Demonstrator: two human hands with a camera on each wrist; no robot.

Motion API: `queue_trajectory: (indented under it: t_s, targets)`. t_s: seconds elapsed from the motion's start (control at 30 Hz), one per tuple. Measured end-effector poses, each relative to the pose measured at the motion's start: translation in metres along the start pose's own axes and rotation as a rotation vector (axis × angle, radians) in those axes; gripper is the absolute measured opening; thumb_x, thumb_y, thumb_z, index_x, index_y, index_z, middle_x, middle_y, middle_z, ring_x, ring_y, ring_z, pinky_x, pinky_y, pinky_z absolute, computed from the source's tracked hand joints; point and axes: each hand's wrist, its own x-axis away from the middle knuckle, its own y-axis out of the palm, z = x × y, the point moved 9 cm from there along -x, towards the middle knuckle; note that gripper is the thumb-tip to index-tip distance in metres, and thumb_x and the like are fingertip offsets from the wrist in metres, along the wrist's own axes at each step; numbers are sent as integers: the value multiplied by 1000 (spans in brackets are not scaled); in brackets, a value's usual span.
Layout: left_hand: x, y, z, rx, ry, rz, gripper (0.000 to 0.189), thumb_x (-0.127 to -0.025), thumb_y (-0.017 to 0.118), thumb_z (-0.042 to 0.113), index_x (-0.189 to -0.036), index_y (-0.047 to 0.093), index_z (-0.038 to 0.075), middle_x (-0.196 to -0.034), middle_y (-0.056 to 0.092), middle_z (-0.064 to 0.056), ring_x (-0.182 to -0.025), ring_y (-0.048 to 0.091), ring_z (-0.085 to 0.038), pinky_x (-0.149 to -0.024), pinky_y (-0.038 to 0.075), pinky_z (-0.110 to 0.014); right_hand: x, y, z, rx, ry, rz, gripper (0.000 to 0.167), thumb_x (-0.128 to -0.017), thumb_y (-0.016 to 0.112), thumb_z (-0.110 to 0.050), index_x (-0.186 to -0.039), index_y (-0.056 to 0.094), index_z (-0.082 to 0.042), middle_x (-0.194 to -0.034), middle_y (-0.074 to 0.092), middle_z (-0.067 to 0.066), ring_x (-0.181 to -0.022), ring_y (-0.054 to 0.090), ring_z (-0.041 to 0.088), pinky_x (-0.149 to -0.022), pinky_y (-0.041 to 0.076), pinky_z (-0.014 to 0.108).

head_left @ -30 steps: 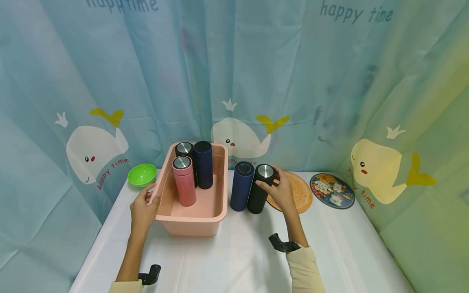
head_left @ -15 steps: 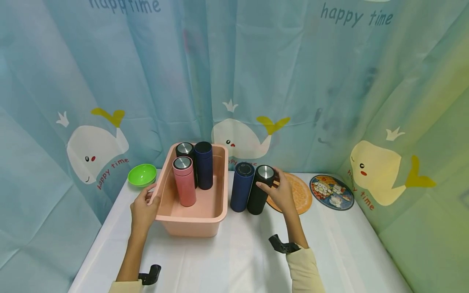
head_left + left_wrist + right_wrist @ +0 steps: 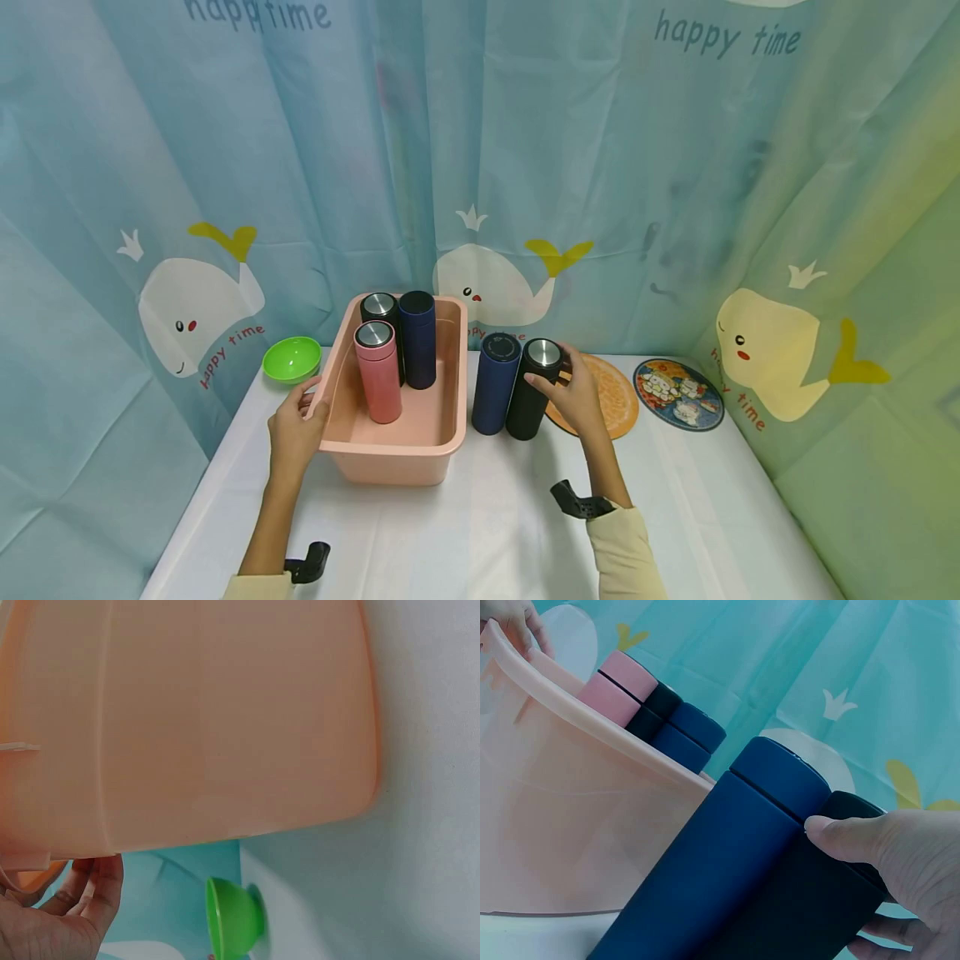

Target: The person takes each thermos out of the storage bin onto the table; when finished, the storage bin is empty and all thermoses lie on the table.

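My left hand (image 3: 296, 429) grips the left rim of a pink plastic tub (image 3: 397, 464), its fingers curled under the edge in the left wrist view. Inside the tub stand a pink thermos (image 3: 380, 383), a black thermos with a silver lid top (image 3: 378, 306) and a dark blue thermos (image 3: 417, 342). Right of the tub, my right hand (image 3: 573, 392) holds another black thermos (image 3: 527, 408) near its lid, thumb in front and fingers behind. Against that black thermos stands a second blue thermos (image 3: 720, 847), between it and the tub.
A green bowl (image 3: 291, 360) sits behind my left hand at the table's left edge. An orange round mat (image 3: 611, 400) lies partly behind my right hand. Farther right is a patterned round mat (image 3: 678, 393). A whale-print curtain (image 3: 637, 167) hangs along the white table's (image 3: 480, 533) back.
Both hands keep their hold and the thermoses stay where they were. Only the head view shifts very slightly.
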Motion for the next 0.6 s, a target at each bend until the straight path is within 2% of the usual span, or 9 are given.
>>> queue_trajectory:
  t_s: [0.4, 0.6]
  targets:
    - [-1, 0, 1, 0, 5, -3, 40, -95, 59, 10, -134, 56, 3, -120, 64, -28, -108, 62, -38, -90, 53, -54, 0, 0, -2, 2, -21, 0, 81, -83, 78, -22, -148, 34, -2, -137, 50, 23, -127, 49, 38, -106, 45, 50]
    - [-1, 2, -2, 1, -2, -7, 41, -95, 59, 12, -135, 55, 4, -119, 65, -27, -107, 63, -38, -89, 55, -53, 1, 0, 0, 3, -17, 8, 83, -82, 79, -24, -148, 33, -3, -138, 50, 21, -128, 48, 37, -106, 44, 51]
